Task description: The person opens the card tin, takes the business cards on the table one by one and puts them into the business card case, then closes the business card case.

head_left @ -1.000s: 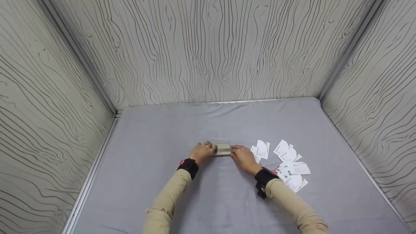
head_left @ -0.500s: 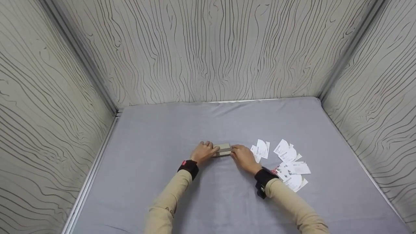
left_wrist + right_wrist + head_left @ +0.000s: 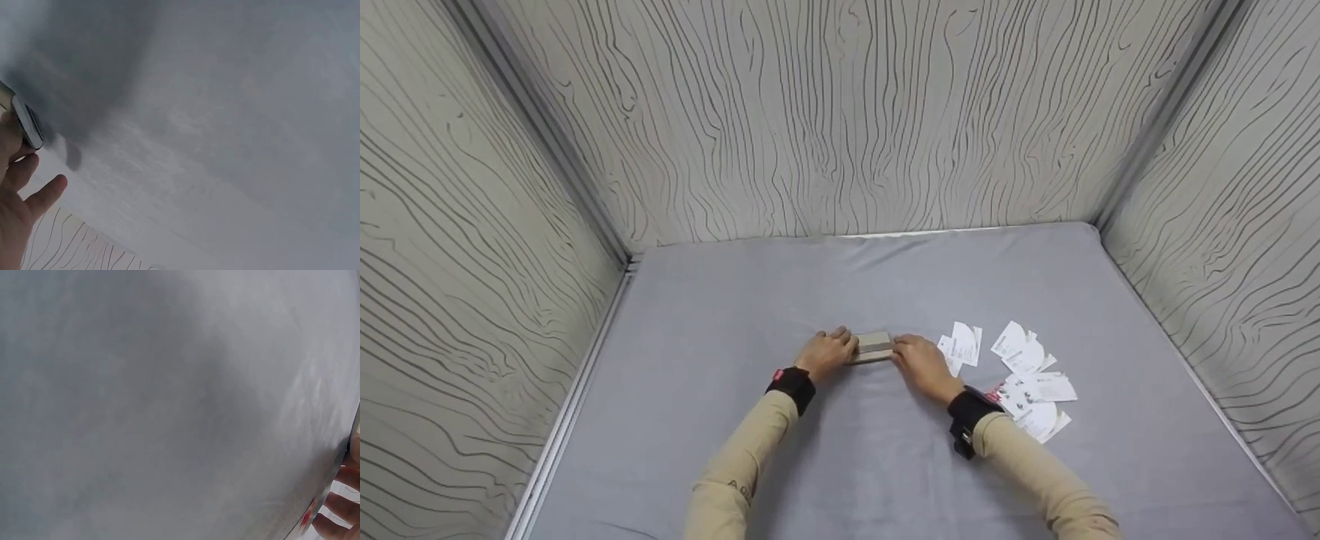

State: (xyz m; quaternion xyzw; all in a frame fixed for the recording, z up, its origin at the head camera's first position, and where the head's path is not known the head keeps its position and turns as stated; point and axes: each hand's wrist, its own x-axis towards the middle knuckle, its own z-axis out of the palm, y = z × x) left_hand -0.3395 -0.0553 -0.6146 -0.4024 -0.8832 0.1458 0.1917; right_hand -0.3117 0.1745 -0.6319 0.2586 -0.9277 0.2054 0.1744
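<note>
A small flat beige card case (image 3: pixel 873 343) with a grey band across it lies between my two hands in the head view. My left hand (image 3: pixel 826 352) grips its left end, and my right hand (image 3: pixel 924 365) pinches its right end. In the left wrist view, the case's shiny metal edge (image 3: pixel 29 121) shows at the far left, held by the thumb and fingers of the left hand (image 3: pixel 14 205). Only the fingers of the right hand (image 3: pixel 344 506) enter the right wrist view, at its edge. The case looks shut; its underside is hidden.
White printed cards lie in loose overlapping groups to the right: some by the right hand (image 3: pixel 964 345), others farther right (image 3: pixel 1024 349) and near the right wrist (image 3: pixel 1039 397). Grey cloth (image 3: pixel 735 300) covers the table. Wood-patterned panels (image 3: pixel 840 112) enclose the back and sides.
My left hand and forearm have shifted slightly, the thumb first reaching over the case and then drawing back to its left end. The right hand and the cards stay in place.
</note>
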